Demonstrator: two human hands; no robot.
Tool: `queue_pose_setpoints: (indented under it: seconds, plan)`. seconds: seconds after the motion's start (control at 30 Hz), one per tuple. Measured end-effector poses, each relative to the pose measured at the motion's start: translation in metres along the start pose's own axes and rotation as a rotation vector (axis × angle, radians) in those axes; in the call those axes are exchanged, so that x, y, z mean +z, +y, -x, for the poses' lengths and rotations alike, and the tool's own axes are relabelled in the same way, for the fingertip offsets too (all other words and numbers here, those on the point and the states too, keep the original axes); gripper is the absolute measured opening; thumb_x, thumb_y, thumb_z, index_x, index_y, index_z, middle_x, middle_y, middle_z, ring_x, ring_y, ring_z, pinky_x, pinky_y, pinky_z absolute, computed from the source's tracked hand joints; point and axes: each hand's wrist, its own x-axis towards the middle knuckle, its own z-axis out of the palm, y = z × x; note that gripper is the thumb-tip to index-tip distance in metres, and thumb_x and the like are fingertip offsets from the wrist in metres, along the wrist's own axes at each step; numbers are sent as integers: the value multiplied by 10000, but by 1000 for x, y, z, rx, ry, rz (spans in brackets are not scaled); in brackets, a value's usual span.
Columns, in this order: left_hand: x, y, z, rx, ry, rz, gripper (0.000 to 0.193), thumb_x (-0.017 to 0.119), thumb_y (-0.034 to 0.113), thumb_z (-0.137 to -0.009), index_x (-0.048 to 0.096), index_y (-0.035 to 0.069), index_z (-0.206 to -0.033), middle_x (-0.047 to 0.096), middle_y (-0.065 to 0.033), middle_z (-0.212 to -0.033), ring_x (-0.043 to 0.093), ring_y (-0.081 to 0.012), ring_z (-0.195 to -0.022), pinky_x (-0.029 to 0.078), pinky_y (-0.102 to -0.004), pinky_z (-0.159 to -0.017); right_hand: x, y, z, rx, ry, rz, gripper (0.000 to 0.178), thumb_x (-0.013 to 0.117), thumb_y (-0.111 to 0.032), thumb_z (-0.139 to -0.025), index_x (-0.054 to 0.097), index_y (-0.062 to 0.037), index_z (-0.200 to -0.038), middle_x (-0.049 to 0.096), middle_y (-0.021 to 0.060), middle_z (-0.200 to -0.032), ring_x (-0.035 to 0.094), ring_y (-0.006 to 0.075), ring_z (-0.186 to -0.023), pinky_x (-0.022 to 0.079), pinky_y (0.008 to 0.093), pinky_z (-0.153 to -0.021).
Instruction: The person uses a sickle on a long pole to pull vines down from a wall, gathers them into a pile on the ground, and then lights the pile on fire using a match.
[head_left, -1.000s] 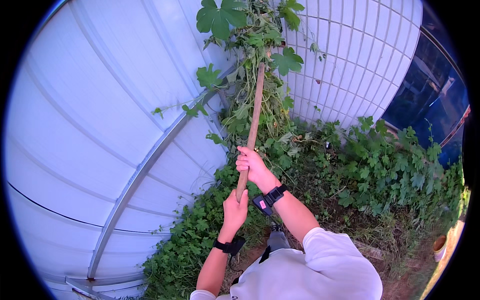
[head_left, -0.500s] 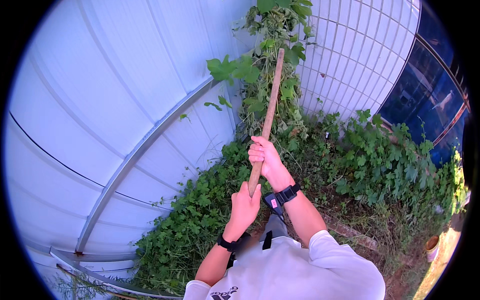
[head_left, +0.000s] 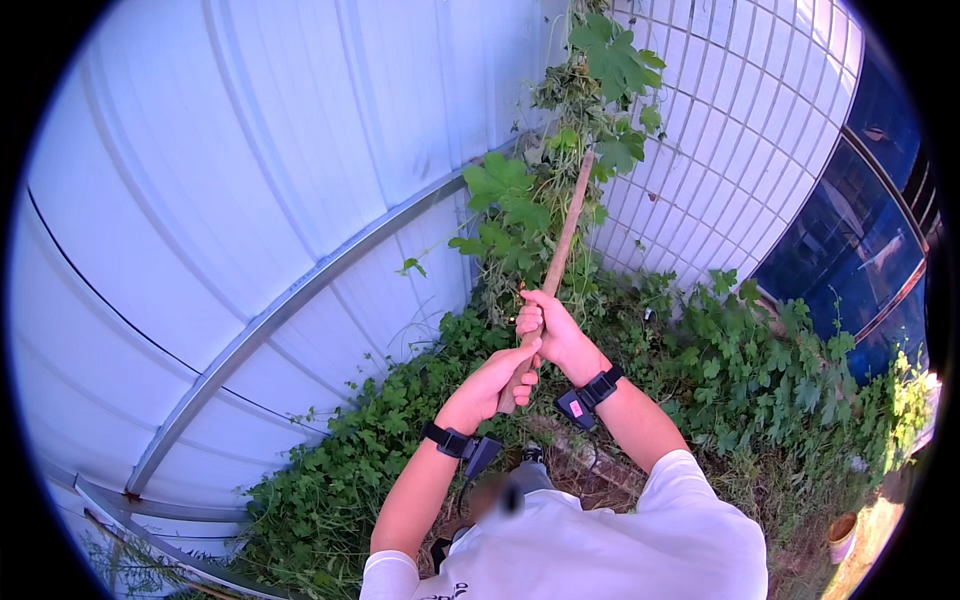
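A long wooden pole [head_left: 567, 235] slants up and away from me, its far end among hanging green vines [head_left: 545, 195] in the corner between two walls. Higher on the pole, my right hand [head_left: 550, 322] is closed round the wood. Just below it my left hand [head_left: 503, 378] grips the pole near its lower end, the thumb lying along the wood toward my right hand. Both wrists wear black straps with small devices. Whether the far tip touches the vines or only overlaps them, I cannot tell.
On the left rises a white panel wall [head_left: 270, 180] with a curved metal rail [head_left: 290, 305]. A white tiled wall [head_left: 735, 130] and blue panels [head_left: 850, 230] stand right. Leafy ground plants [head_left: 340, 455] line the walls; a bucket [head_left: 842, 535] sits far right.
The pole's far tip has come lower in the view. My left hand has slid up the pole, closer to my right hand, and turned. The whole view has shifted slightly.
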Motion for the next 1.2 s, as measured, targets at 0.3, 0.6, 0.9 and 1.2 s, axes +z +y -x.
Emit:
queue_pose_setpoints:
  seconds: [0.3, 0.6, 0.9, 1.2]
  plan:
    - [67, -48, -1, 119, 133, -163, 243, 541, 263, -980, 381, 142, -843, 339, 89, -603, 285, -16, -434, 228, -207, -370, -16, -141, -34, -196, 84, 102, 397, 604, -406, -930, 378, -135, -747, 309, -62, -589, 270, 61, -409, 242, 200, -341]
    - [80, -126, 128, 109, 189, -188, 186, 545, 215, -972, 424, 116, -871, 306, 105, -587, 279, -11, -445, 228, -209, -388, 10, -25, 72, -346, -10, 134, 338, 595, -283, -944, 378, -136, -730, 283, -63, -566, 249, 51, -411, 220, 208, -346]
    - [23, -286, 233, 74, 327, -501, 283, 617, 274, -933, 525, 37, -808, 483, 46, -618, 427, -56, -501, 366, -258, -439, -74, 143, 173, -263, 68, 129, 366, 599, -342, -945, 373, -154, -727, 284, -74, -566, 251, 40, -418, 214, 200, -364]
    - [30, -286, 259, -93, 313, -496, 294, 618, 278, -933, 466, 71, -791, 430, 49, -571, 396, -49, -421, 304, -235, -370, -121, 228, 211, -133, 169, -146, 329, 618, -345, -932, 411, -139, -779, 321, -67, -599, 296, 49, -467, 268, 192, -415]
